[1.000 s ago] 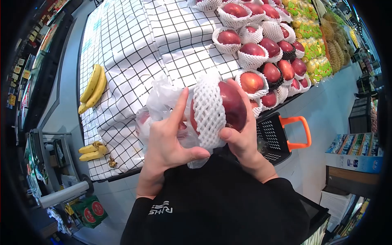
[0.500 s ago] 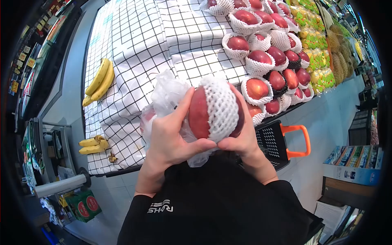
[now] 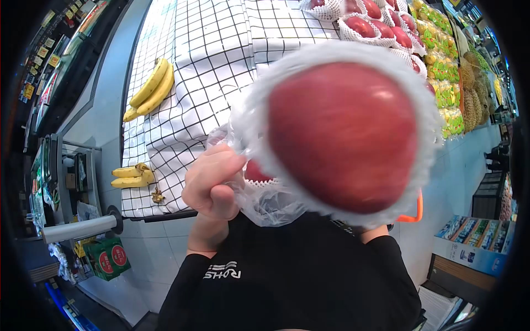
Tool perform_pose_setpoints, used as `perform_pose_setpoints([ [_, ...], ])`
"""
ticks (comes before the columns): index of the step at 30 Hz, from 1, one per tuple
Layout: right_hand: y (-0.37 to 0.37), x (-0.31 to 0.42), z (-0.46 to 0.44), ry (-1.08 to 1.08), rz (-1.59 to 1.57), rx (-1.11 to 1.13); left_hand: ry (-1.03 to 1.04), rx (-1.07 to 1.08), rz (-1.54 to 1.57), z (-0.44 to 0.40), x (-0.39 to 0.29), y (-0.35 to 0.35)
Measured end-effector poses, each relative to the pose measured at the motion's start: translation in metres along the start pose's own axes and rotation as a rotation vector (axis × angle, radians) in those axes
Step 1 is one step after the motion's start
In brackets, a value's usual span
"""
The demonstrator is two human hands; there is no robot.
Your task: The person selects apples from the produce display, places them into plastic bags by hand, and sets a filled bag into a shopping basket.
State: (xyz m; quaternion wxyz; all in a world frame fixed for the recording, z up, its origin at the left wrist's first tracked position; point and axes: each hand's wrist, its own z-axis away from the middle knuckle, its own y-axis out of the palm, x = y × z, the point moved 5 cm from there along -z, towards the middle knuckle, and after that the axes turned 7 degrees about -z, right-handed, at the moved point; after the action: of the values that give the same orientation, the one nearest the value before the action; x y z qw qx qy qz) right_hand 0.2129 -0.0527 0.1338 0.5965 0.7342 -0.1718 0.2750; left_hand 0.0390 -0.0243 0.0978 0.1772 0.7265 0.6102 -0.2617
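Observation:
A large red mango (image 3: 345, 135) in a white foam net (image 3: 428, 149) is held up close to the camera, slightly blurred. It hides my right hand; only the right wrist (image 3: 375, 234) shows below, and the arm leads up behind the fruit. My left hand (image 3: 212, 179) has its fingers curled closed on a clear plastic bag (image 3: 270, 207). Another red mango (image 3: 256, 172) in a foam net shows inside the bag, partly covered by the raised one.
Several netted mangoes (image 3: 361, 26) lie on the display table's checked cloth (image 3: 204, 60), beside yellow packets (image 3: 444, 94). Bananas (image 3: 152, 91) and a smaller bunch (image 3: 131, 176) lie at left. An orange basket handle (image 3: 413, 212) shows behind the raised mango.
The mango has come up toward the camera and right, its bare red side now facing me. My left hand has left it and is closed on the bag, which has swung into view.

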Motion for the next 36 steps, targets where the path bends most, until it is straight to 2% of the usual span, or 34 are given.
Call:
perform_pose_setpoints([
  [1, 0.008, -0.008, -0.004, 0.074, 0.001, 0.057, -0.007, -0.142, -0.128, 0.003, -0.004, -0.006],
  [5, 0.003, -0.027, -0.021, 0.317, 0.018, 0.155, -0.089, -0.464, -0.007, 0.004, -0.002, -0.033],
  [7, -0.004, -0.037, -0.022, 0.405, 0.065, 0.157, -0.050, -0.608, -0.112, 0.002, -0.006, -0.041],
  [10, -0.013, -0.041, -0.018, 0.516, 0.245, 0.128, -0.028, -0.568, -0.162, 0.002, -0.005, -0.050],
  [12, -0.021, -0.043, -0.017, 0.582, 0.281, 0.115, 0.139, -0.327, -0.087, -0.005, -0.007, -0.043],
  [14, -0.025, -0.044, -0.015, 0.760, 0.466, 0.096, 0.258, -0.139, -0.028, -0.010, -0.009, -0.033],
  [16, -0.024, -0.045, -0.021, 0.807, 0.635, 0.134, 0.225, -0.151, 0.027, -0.012, -0.006, -0.030],
  [18, -0.022, -0.045, -0.029, 0.737, 0.950, 0.229, 0.210, -0.145, 0.064, -0.015, -0.005, -0.027],
  [19, -0.020, -0.046, -0.034, 0.732, 0.950, 0.222, 0.182, -0.142, 0.091, -0.018, -0.004, -0.025],
  [21, -0.017, -0.051, -0.043, 0.830, 1.267, 0.383, 0.135, -0.086, 0.123, -0.022, -0.006, -0.025],
  [22, -0.014, -0.052, -0.050, 0.821, 1.265, 0.376, 0.110, -0.058, 0.138, -0.025, -0.008, -0.025],
  [24, -0.008, -0.052, -0.062, 0.691, 1.500, 0.489, 0.042, -0.053, 0.149, -0.027, -0.012, -0.021],
  [26, -0.006, -0.053, -0.074, 0.667, 1.633, 0.362, 0.029, -0.071, 0.146, -0.027, -0.015, -0.017],
  [28, -0.007, -0.064, -0.086, 0.563, 1.717, 0.373, 0.024, 0.062, 0.113, -0.028, -0.018, -0.011],
  [29, -0.007, -0.069, -0.088, 0.445, 1.756, 0.351, 0.059, 0.047, 0.114, -0.029, -0.016, -0.010],
  [30, -0.011, -0.078, -0.088, 0.442, 1.756, 0.345, 0.061, 0.052, 0.117, -0.028, -0.013, -0.010],
  [32, -0.015, -0.094, -0.088, 0.244, 1.748, 0.389, -0.006, -0.125, 0.123, -0.026, -0.002, -0.022],
  [33, -0.016, -0.101, -0.086, 0.158, 1.756, 0.398, 0.010, -0.145, 0.167, -0.027, 0.001, -0.026],
  [34, -0.021, -0.106, -0.087, 0.158, 1.756, 0.394, 0.043, -0.103, 0.132, -0.032, 0.002, -0.026],
  [36, -0.026, -0.116, -0.087, 0.158, 1.683, 0.452, 0.051, -0.173, 0.112, -0.038, 0.006, -0.033],
])
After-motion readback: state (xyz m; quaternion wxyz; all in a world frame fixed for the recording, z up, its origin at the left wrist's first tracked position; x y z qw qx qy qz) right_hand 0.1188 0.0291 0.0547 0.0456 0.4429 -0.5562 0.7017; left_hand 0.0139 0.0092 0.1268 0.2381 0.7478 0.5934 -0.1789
